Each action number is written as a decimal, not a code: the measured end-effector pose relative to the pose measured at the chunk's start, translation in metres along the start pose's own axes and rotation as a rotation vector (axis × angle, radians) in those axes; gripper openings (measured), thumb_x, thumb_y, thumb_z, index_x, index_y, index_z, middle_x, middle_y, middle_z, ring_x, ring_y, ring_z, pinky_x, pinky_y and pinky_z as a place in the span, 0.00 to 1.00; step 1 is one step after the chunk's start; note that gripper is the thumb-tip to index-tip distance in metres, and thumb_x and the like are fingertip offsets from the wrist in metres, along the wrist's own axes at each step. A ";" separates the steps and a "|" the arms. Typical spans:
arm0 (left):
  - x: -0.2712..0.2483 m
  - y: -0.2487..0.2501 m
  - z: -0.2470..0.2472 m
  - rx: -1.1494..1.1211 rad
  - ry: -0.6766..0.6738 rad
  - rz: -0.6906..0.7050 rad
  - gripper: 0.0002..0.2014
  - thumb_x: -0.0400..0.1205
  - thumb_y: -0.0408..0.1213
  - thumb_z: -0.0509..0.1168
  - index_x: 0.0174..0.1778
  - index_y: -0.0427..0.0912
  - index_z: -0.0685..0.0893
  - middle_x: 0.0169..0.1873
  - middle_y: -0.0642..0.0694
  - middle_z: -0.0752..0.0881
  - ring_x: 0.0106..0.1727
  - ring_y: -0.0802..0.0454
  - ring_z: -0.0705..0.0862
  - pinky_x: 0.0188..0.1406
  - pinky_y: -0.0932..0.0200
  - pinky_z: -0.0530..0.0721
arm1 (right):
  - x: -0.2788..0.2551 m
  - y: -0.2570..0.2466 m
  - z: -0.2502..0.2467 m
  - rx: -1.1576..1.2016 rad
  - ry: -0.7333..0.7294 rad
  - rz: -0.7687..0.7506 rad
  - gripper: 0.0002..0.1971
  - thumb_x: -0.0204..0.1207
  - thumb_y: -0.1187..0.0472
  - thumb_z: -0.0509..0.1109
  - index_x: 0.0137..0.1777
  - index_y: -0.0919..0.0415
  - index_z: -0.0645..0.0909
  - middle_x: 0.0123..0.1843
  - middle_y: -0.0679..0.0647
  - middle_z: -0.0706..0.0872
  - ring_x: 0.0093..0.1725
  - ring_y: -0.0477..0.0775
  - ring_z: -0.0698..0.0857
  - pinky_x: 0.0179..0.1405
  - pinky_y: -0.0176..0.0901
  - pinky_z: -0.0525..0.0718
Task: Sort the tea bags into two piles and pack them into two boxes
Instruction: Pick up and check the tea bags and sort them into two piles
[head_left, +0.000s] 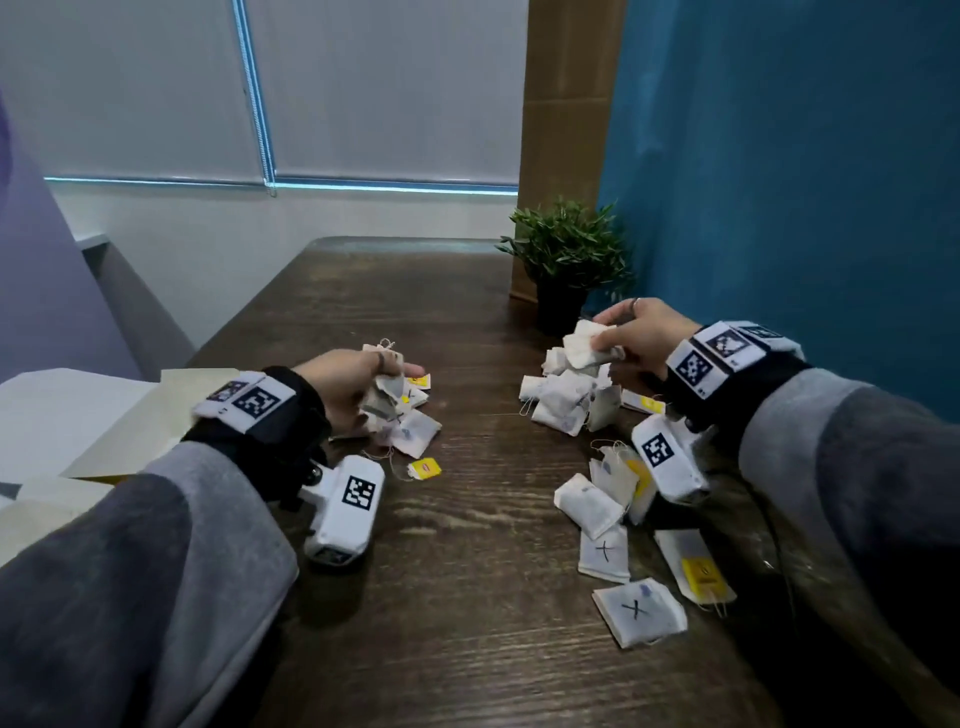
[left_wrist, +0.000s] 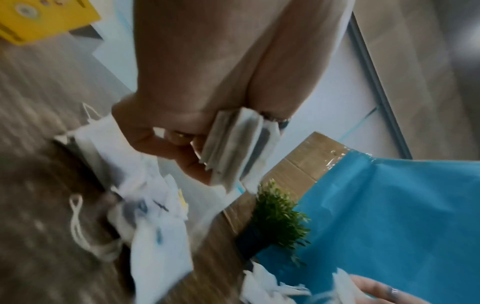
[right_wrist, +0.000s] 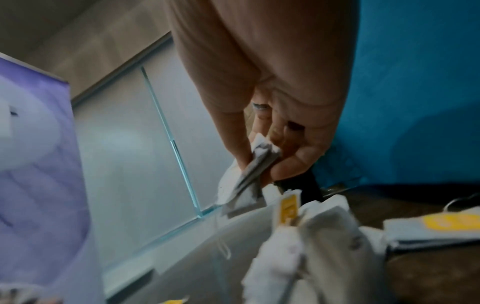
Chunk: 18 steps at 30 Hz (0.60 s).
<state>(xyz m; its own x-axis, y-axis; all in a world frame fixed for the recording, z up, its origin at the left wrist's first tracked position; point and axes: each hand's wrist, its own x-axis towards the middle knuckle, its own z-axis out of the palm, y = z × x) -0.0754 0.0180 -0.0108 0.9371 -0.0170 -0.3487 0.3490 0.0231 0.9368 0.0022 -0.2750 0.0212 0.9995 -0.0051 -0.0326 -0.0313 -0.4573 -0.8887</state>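
Observation:
White tea bags with yellow tags lie in heaps on the dark wooden table (head_left: 467, 519). A left pile (head_left: 410, 415) sits under my left hand (head_left: 363, 384), which grips a small stack of tea bags (left_wrist: 233, 144) between thumb and fingers. A right pile (head_left: 566, 400) lies below my right hand (head_left: 628, 332), which pinches a few tea bags (head_left: 587, 343) just above it; the same pinched tea bags (right_wrist: 252, 172) show in the right wrist view. Loose tea bags marked with an X (head_left: 639, 610) lie near the right forearm. The boxes are not clearly in view.
A small potted plant (head_left: 566, 260) stands at the back right, close to my right hand, against a blue partition (head_left: 779, 182). Flat cream cardboard sheets (head_left: 78, 431) lie at the left edge of the table. A yellow card (left_wrist: 39, 18) shows in the left wrist view.

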 end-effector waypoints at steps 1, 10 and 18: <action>0.005 0.001 -0.004 0.068 0.038 0.008 0.10 0.86 0.36 0.52 0.51 0.39 0.79 0.40 0.39 0.79 0.24 0.46 0.80 0.24 0.59 0.81 | 0.007 0.004 -0.001 -0.035 0.025 0.018 0.11 0.71 0.72 0.74 0.40 0.55 0.78 0.39 0.58 0.82 0.38 0.55 0.83 0.23 0.41 0.84; 0.026 -0.006 -0.018 1.029 0.396 -0.021 0.26 0.82 0.41 0.61 0.76 0.40 0.68 0.76 0.32 0.68 0.75 0.35 0.67 0.72 0.47 0.68 | 0.009 0.015 -0.014 -0.574 -0.075 -0.034 0.11 0.77 0.54 0.71 0.54 0.59 0.85 0.35 0.50 0.81 0.31 0.47 0.76 0.26 0.35 0.74; -0.013 0.006 0.065 1.263 0.274 0.378 0.20 0.78 0.44 0.67 0.67 0.53 0.77 0.71 0.45 0.75 0.71 0.45 0.72 0.70 0.50 0.71 | -0.061 -0.009 -0.033 -0.511 -0.384 -0.096 0.15 0.79 0.49 0.65 0.57 0.59 0.80 0.48 0.55 0.85 0.37 0.52 0.85 0.32 0.39 0.80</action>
<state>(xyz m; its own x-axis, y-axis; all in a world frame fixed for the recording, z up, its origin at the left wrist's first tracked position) -0.0862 -0.0463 0.0014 0.9968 -0.0119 0.0793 -0.0359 -0.9506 0.3084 -0.0583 -0.3001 0.0463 0.9199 0.3320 -0.2087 0.1620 -0.8064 -0.5687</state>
